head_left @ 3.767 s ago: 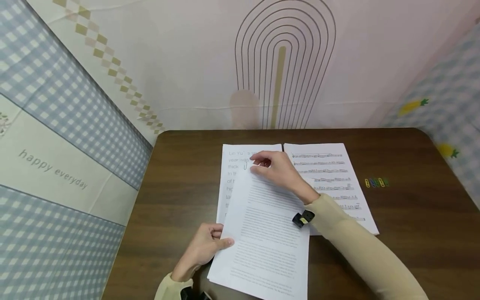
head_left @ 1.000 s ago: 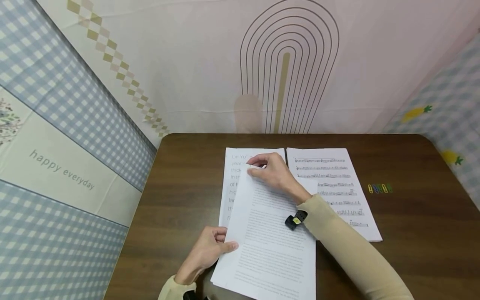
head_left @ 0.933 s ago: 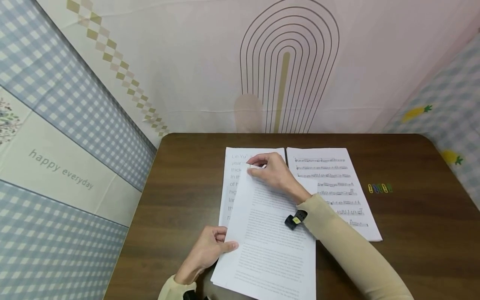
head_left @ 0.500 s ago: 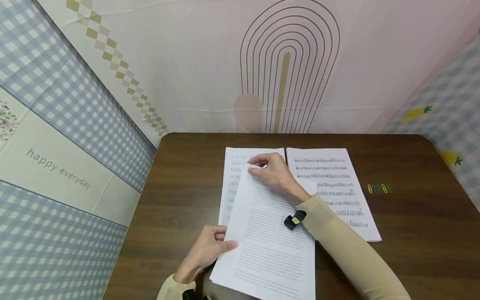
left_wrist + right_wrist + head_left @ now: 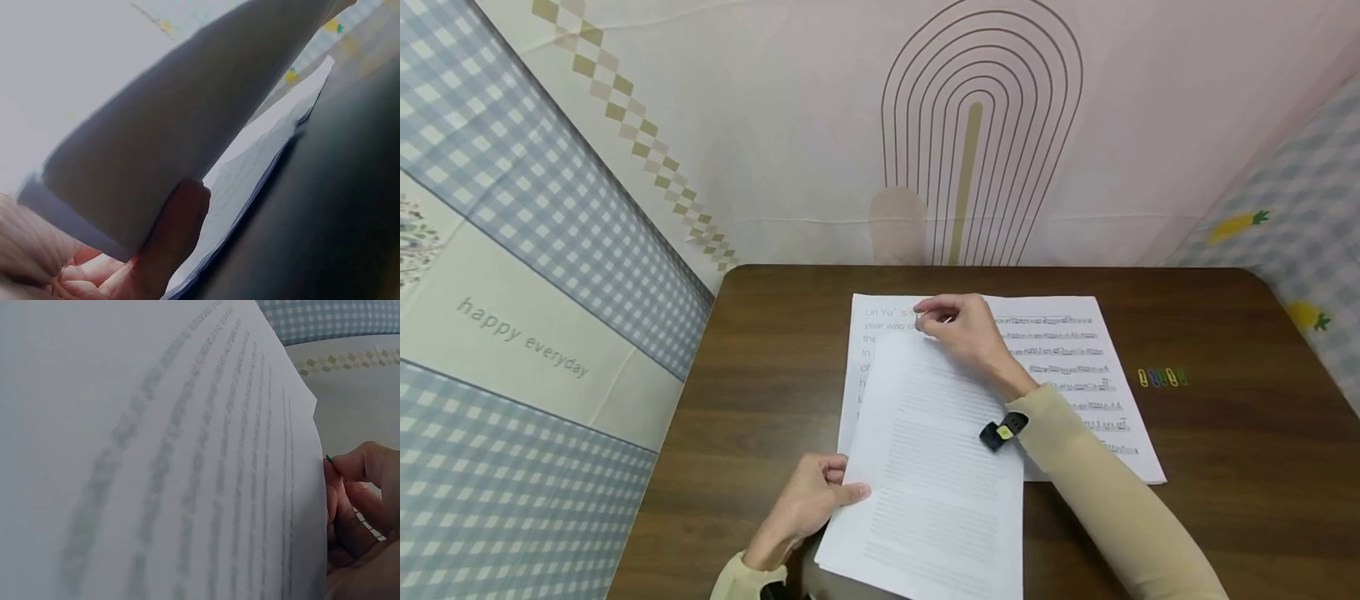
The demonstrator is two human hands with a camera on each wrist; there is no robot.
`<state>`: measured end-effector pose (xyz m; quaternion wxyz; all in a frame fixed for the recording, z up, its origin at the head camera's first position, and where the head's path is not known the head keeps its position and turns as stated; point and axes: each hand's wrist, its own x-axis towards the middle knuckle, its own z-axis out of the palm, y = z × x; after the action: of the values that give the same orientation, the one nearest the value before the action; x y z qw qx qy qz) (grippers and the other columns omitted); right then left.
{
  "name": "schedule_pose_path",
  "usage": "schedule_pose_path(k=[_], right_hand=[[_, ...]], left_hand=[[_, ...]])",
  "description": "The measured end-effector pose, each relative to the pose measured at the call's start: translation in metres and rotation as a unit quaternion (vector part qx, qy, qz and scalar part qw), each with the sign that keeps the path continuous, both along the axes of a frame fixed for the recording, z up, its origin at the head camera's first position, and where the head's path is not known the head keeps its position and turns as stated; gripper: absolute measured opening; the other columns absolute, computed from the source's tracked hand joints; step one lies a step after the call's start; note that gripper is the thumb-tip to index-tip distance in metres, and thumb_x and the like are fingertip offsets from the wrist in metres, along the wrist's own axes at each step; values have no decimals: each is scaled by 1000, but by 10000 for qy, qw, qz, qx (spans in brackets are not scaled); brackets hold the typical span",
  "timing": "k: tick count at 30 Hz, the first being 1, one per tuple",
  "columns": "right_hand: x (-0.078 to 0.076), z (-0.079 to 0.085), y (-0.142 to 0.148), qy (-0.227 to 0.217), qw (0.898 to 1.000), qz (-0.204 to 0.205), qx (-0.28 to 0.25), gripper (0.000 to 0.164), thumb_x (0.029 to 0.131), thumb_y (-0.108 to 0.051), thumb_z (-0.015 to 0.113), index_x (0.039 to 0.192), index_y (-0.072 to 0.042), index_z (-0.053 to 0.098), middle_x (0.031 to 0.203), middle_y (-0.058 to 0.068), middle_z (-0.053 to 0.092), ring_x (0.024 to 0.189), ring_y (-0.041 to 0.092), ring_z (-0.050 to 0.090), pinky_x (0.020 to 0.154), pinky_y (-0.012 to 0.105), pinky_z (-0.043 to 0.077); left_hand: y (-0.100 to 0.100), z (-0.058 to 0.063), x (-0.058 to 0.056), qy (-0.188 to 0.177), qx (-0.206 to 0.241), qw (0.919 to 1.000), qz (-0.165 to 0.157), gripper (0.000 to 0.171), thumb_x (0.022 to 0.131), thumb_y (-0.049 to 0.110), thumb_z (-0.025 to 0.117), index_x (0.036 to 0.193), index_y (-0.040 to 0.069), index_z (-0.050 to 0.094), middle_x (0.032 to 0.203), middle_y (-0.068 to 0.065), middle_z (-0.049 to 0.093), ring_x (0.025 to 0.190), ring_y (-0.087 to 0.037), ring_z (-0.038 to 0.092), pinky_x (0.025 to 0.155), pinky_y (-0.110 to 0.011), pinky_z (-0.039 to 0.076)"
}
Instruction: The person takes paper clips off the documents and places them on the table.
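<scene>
My left hand [image 5: 808,500] grips the left edge of a few stacked sheets of printed paper [image 5: 940,483], its thumb on top. The left wrist view shows the sheets bending over its fingers. My right hand [image 5: 973,337] is just above the top edge of these sheets. It pinches a small green paper clip [image 5: 329,458] between thumb and fingertips; most of the clip is hidden by the fingers. Under the held sheets lies a large-print text page [image 5: 856,358], partly covered.
Sheet music [image 5: 1075,367] lies beside the text page, partly behind my right forearm. Several coloured paper clips [image 5: 1162,377] are lined up at the right on the brown wooden table [image 5: 760,367]. A patterned cloth [image 5: 790,125] hangs behind the table.
Earlier the clip showed at the held sheets' top left corner. My right hand closed on it there, then moved up and right with it. My left hand keeps its grip.
</scene>
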<state>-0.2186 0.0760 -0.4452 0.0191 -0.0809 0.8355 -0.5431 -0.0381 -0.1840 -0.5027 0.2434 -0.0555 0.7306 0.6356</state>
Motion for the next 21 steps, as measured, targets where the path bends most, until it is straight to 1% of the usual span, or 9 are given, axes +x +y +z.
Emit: schedule_pose_path(k=[3, 6, 13, 16, 21], right_hand=[[2, 2, 7, 93, 9999, -81, 13, 19, 94, -5, 77, 111, -6, 85, 96, 9, 83, 81, 9, 67, 74, 18, 50], [5, 3, 16, 184, 9996, -190, 0, 20, 94, -6, 76, 112, -6, 85, 95, 10, 82, 82, 7, 69, 76, 16, 51], [14, 2, 39, 270, 9983, -508, -126, 24, 95, -4, 75, 117, -2, 83, 98, 12, 80, 83, 4, 66, 75, 13, 52], [19, -1, 50, 211, 9979, -612, -95, 24, 97, -7, 75, 120, -3, 83, 102, 10, 78, 85, 5, 64, 74, 14, 52], [29, -5, 69, -6, 9972, -742, -70, 26, 101, -16, 76, 125, -8, 82, 104, 4, 76, 84, 10, 61, 69, 18, 50]], left_hand=[[-5, 1, -2, 139, -199, 9996, 152, 31, 91, -5, 80, 119, -17, 72, 93, -26, 82, 74, -19, 80, 66, -32, 65], [-11, 2, -4, 200, -320, 9989, 274, 33, 92, -5, 80, 121, -18, 72, 95, -28, 82, 74, -20, 80, 65, -31, 64], [-25, 5, -8, 229, -480, 9976, 449, 33, 92, -3, 80, 121, -18, 72, 94, -27, 82, 71, -17, 78, 63, -30, 63], [-31, 4, -10, 287, -542, 9967, 524, 32, 93, -2, 80, 120, -17, 72, 94, -27, 83, 70, -15, 78, 62, -29, 63], [-38, 5, -12, 390, -718, 9946, 644, 31, 94, -1, 79, 120, -17, 72, 95, -26, 83, 71, -15, 78, 62, -29, 63]])
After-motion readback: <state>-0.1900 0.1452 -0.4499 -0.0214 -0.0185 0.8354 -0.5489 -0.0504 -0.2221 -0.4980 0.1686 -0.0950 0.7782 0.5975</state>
